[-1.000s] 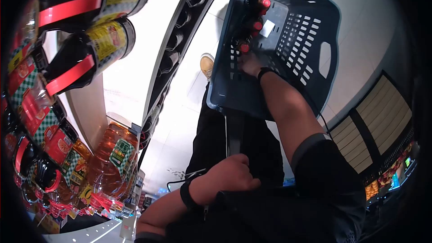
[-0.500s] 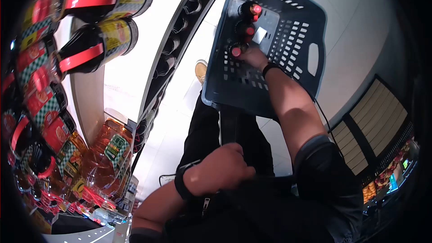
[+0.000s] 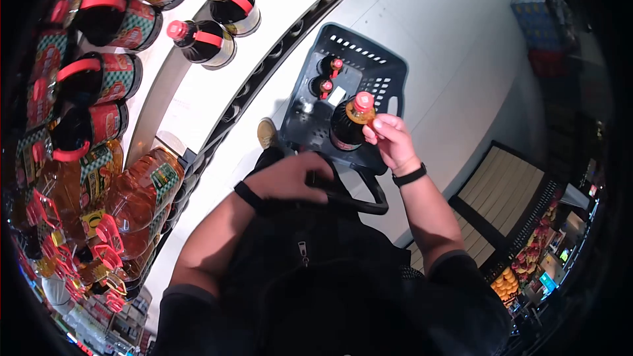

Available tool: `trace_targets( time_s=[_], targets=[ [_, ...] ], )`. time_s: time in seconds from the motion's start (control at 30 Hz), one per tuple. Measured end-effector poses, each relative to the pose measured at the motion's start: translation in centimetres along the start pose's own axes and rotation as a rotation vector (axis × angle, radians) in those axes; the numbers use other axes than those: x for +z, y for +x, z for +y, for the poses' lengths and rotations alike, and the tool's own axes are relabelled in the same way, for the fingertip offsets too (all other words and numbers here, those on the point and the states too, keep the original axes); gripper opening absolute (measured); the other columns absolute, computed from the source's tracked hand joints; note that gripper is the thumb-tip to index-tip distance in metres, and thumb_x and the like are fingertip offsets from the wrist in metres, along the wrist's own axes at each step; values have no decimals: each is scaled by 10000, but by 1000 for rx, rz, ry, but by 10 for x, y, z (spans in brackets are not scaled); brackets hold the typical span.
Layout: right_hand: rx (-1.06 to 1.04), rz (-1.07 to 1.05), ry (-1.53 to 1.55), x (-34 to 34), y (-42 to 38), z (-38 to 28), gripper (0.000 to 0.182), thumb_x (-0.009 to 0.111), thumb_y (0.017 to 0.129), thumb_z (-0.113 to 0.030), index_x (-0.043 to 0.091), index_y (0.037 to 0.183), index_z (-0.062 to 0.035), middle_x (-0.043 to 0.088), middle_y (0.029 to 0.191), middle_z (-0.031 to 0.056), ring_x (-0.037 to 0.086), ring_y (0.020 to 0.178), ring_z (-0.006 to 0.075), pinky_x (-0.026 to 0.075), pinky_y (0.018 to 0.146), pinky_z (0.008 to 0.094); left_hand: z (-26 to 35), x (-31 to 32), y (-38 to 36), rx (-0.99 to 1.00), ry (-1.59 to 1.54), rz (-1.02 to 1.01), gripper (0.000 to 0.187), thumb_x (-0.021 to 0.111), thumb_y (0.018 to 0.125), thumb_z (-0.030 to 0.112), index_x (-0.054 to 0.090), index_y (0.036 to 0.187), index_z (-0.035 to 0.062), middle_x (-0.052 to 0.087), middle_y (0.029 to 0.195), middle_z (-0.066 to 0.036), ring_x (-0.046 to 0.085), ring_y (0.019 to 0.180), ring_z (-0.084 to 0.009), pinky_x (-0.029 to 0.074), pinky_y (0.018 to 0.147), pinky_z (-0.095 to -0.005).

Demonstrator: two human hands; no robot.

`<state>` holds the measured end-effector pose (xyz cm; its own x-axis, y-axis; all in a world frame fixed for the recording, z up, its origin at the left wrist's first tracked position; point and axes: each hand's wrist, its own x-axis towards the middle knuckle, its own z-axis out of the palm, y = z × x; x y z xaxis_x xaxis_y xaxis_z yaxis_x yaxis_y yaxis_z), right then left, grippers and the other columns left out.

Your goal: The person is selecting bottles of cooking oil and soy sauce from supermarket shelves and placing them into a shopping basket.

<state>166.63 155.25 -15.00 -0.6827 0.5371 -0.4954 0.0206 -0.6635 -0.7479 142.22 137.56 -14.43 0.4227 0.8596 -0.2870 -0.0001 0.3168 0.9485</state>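
My right hand (image 3: 393, 142) grips a bottle of dark sauce (image 3: 347, 125) near its neck. The bottle has a red cap and is held above the near part of a dark grey shopping basket (image 3: 306, 43). Two smaller-looking red-capped bottles, one dark bottle (image 3: 326, 66) and another dark bottle (image 3: 321, 87), stand inside the basket. Close to the basket's black pull handle (image 3: 362, 206) is my left hand (image 3: 293, 178), slightly blurred, with thumb and fingers apart. Whether it touches the handle is hard to see.
On the left, a white shelf (image 3: 188, 102) carries two dark bottles with red handles, one of them a front bottle (image 3: 204, 43). More dark bottles and large amber oil jugs (image 3: 142, 188) crowd behind. A slatted wooden stand (image 3: 504, 188) is at right; stacked boxes (image 3: 534, 10) are farther off.
My right hand has lifted a bottle up out of the basket, toward me. My left hand has gone from a closed fist to spread fingers. The view has shifted, showing more shelf.
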Motion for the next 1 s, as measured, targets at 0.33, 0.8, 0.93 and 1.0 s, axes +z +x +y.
trace_targets(
  time_s=[0.33, 0.8, 0.93, 1.0],
  targets=[
    [-259, -38, 331, 189, -79, -124, 374, 509, 982, -445, 665, 871, -123, 442, 582, -28, 430, 567, 153, 394, 726, 333, 10, -21, -63, -40, -1402, 224, 852, 338, 950, 789, 370, 1565, 201, 417, 1578, -138, 391, 1459, -359, 405, 1068, -645],
    [235, -428, 95, 343, 25, -1, 452, 536, 979, -312, 408, 571, -164, 518, 638, 58, 530, 675, 218, 455, 881, 372, -85, -25, -210, 513, -1912, 744, 656, 406, 1012, 622, 564, 1393, 113, 644, 1342, -133, 621, 1230, -310, 549, 990, -493],
    [265, -535, -571, 394, 40, 37, 246, 707, 937, -102, 598, 723, -45, 628, 759, -13, 598, 788, 90, 483, 782, 286, -99, -37, -216, 590, -1964, 1043, 743, 340, 1013, 676, 508, 1453, 102, 541, 1479, -126, 502, 1370, -333, 404, 1147, -514],
    [277, -630, -661, 404, 56, 58, 246, 713, 934, -99, 591, 726, -47, 598, 750, -38, 549, 768, 66, 453, 740, 267, -103, -42, -221, 618, -1996, 1071, 643, 355, 1034, 591, 554, 1390, 94, 583, 1424, -112, 538, 1325, -327, 419, 1137, -486]
  ],
)
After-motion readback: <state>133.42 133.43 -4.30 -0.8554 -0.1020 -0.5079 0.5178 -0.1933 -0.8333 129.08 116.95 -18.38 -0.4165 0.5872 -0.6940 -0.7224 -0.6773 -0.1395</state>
